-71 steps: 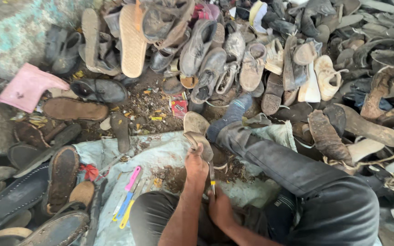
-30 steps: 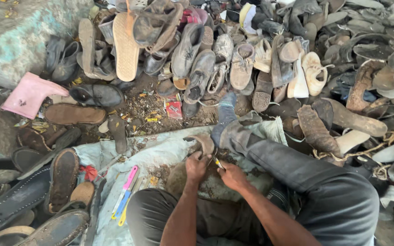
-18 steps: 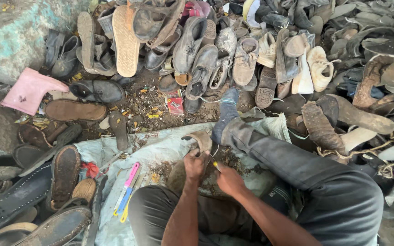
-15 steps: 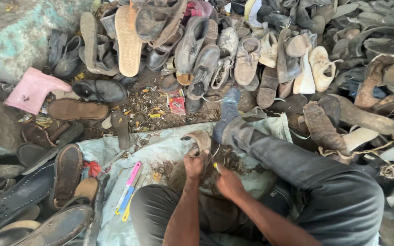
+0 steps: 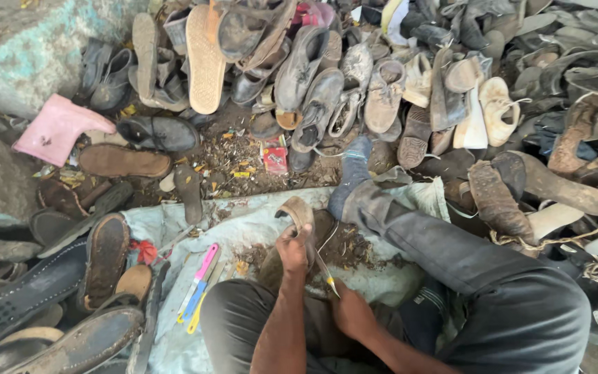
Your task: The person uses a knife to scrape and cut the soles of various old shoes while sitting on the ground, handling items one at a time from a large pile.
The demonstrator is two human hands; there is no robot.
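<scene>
- You're sitting on bare, littered ground with a great heap of worn shoes [image 5: 354,76] banked across the top and right of your view, soles and uppers jumbled together.
- A rough grey-green stone slab [image 5: 29,48] fills the upper left corner, and a pink boot [image 5: 60,128] lies against it.
- Your legs in dark trousers [image 5: 493,277] stretch out to the right, the foot in a blue sock [image 5: 354,163] reaching toward the heap.
- A pale, dirty cloth [image 5: 243,221] is spread under you on the ground, scattered with brown scraps.
- Flat dark sandals [image 5: 57,291] are stacked at the lower left, just beside the cloth's edge.
- Right in the middle, on the cloth between your knees, is the tan sandal [image 5: 302,215], standing up on edge.
- Your left hand [image 5: 292,246] has a closed grip on that sandal, fingers wrapped around its lower part.
- Your right hand [image 5: 351,312] sits lower, near your lap, its grip closed on a thin tool with a yellow handle [image 5: 327,273], the tool slanting up to the sandal.
- A pale thread [image 5: 328,237] curves off the sandal beside the tool.
- On the cloth to your left lie a pink, a blue and a yellow slim tool [image 5: 198,287] side by side, well apart from both hands.
- A small red packet [image 5: 275,158] rests on the dirt above the cloth.
</scene>
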